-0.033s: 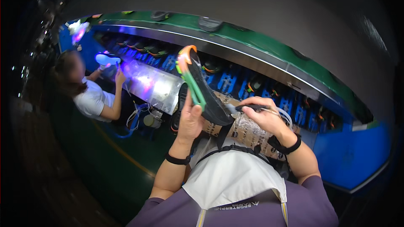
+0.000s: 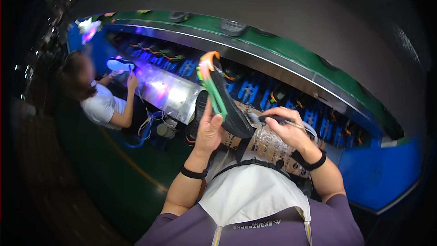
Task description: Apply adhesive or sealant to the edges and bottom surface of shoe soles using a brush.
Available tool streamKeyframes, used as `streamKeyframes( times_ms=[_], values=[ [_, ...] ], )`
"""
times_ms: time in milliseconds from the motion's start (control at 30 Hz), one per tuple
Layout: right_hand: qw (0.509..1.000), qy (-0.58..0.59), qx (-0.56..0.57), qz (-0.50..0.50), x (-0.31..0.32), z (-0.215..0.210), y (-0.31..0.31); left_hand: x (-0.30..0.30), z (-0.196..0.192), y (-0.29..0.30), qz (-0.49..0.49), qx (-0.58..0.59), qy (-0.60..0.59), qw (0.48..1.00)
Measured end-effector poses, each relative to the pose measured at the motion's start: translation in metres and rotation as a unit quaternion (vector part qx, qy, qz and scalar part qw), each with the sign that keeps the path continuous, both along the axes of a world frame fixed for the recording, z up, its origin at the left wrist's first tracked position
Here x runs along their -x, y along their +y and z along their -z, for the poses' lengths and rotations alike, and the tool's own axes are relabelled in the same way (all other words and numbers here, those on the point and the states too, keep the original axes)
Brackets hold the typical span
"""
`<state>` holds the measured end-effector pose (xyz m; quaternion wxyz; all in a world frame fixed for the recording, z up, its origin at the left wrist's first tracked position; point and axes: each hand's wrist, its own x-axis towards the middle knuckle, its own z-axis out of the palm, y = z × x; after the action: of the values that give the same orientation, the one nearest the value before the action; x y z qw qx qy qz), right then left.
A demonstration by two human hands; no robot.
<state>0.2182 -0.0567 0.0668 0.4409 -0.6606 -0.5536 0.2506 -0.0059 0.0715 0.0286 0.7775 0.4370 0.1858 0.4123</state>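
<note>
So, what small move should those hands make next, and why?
Perhaps the right grip should ease its black-handled, pale-tipped brush-like tool leftward onto the black, orange-and-green shoe sole: the tip sits close by, and the left grip holds the sole.

The shoe sole (image 2: 236, 119) partly hides the left hand (image 2: 209, 133); right of the sole, a tool's pale tip (image 2: 253, 117) is blurred — left of it, a co-worker's face (image 2: 87, 69) too. Below it, the lower edge crops a purple shirt (image 2: 255, 238).
</note>
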Motion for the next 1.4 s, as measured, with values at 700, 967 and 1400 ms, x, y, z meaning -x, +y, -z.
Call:
streamKeyframes(
  times_ms=[700, 967, 1400],
  values=[
    [0.977, 0.147, 0.029, 0.155, -0.001, 0.014, -0.025, 0.047, 0.022, 0.017, 0.102, 0.262, -0.226, 0.933],
    [0.982, 0.122, 0.024, 0.14, 0.008, 0.021, -0.009, 0.069, 0.044, 0.019, 0.122, 0.291, -0.269, 0.91],
    [0.983, 0.099, 0.048, 0.148, 0.012, 0.021, 0.006, 0.084, 0.043, 0.044, 0.019, 0.387, -0.253, 0.886]
  ],
)
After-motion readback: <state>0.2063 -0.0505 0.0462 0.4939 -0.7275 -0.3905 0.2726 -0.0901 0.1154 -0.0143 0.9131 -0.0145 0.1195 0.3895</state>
